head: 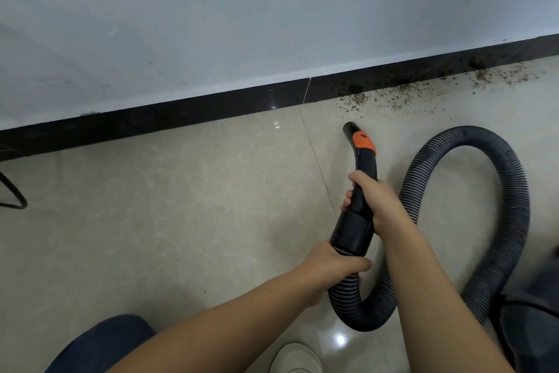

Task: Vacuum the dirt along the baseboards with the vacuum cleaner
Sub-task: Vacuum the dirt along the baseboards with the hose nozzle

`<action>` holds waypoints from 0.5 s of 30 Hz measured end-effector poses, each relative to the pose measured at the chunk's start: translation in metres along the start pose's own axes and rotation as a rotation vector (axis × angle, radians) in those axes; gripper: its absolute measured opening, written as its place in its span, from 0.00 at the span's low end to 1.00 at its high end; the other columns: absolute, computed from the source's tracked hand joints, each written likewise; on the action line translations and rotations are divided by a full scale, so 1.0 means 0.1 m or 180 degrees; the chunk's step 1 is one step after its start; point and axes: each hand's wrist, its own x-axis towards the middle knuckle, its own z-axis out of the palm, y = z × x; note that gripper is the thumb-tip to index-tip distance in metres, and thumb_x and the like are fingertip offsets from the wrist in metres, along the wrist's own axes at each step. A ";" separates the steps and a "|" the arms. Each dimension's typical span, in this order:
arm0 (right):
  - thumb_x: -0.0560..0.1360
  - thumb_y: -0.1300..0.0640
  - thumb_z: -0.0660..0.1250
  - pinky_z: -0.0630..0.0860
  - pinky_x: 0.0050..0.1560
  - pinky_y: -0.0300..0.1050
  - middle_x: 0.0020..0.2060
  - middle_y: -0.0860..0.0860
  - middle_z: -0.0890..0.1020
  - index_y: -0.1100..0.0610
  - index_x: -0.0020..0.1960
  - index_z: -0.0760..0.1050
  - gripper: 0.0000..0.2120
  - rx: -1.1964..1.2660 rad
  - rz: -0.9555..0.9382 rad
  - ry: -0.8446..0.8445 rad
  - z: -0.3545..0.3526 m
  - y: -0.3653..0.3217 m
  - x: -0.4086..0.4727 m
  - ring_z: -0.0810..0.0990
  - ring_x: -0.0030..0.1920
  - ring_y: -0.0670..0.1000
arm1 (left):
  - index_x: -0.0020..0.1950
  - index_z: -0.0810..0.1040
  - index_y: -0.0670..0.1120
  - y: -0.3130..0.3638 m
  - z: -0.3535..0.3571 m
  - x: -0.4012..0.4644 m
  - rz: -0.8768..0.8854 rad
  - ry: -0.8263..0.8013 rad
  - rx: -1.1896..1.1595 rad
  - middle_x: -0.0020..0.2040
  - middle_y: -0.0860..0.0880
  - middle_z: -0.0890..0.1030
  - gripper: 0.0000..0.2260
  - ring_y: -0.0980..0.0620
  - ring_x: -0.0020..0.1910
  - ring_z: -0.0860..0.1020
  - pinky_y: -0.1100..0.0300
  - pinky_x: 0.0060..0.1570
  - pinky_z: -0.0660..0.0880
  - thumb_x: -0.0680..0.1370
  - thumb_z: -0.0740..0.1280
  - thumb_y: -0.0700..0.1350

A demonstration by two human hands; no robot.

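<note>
both hands hold the nozzle (360, 157) and hose (472, 191); best sweep toward one o'clock, low into the dirt (402, 94) against the baseboard (181, 114).

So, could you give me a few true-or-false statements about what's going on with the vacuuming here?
1. Both hands hold the vacuum: the right hand on the black handle, the left hand where the ribbed hose joins it. True.
2. The nozzle mouth is buried in the dirt. False: it sits just short of the nearest crumbs.
3. The dirt lies along the black baseboard, to the right of the nozzle. True.
4. The hose runs straight back to the machine. False: it curls in loops on the floor tiles.
</note>
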 end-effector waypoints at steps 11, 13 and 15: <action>0.75 0.59 0.66 0.78 0.31 0.44 0.28 0.54 0.74 0.60 0.47 0.69 0.07 -0.0223 -0.0032 -0.0136 0.19 -0.20 0.11 0.74 0.25 0.51 | 0.48 0.74 0.47 0.21 -0.11 0.08 -0.0092 0.0100 -0.0167 0.35 0.47 0.79 0.07 0.54 0.30 0.78 0.66 0.29 0.75 0.74 0.70 0.41; 0.75 0.60 0.66 0.78 0.31 0.44 0.29 0.55 0.74 0.60 0.47 0.69 0.06 -0.0153 -0.0040 -0.0083 0.19 -0.20 0.11 0.74 0.25 0.51 | 0.48 0.74 0.47 0.23 -0.12 0.10 -0.0120 0.0083 -0.0103 0.35 0.47 0.79 0.06 0.53 0.31 0.78 0.65 0.30 0.75 0.74 0.70 0.41; 0.75 0.60 0.66 0.77 0.30 0.43 0.29 0.55 0.74 0.60 0.46 0.69 0.06 -0.0031 -0.0039 0.0044 0.13 -0.19 0.12 0.73 0.24 0.51 | 0.47 0.73 0.47 0.25 -0.13 0.12 -0.0169 0.0016 -0.0041 0.35 0.47 0.78 0.06 0.54 0.30 0.78 0.66 0.29 0.75 0.74 0.70 0.40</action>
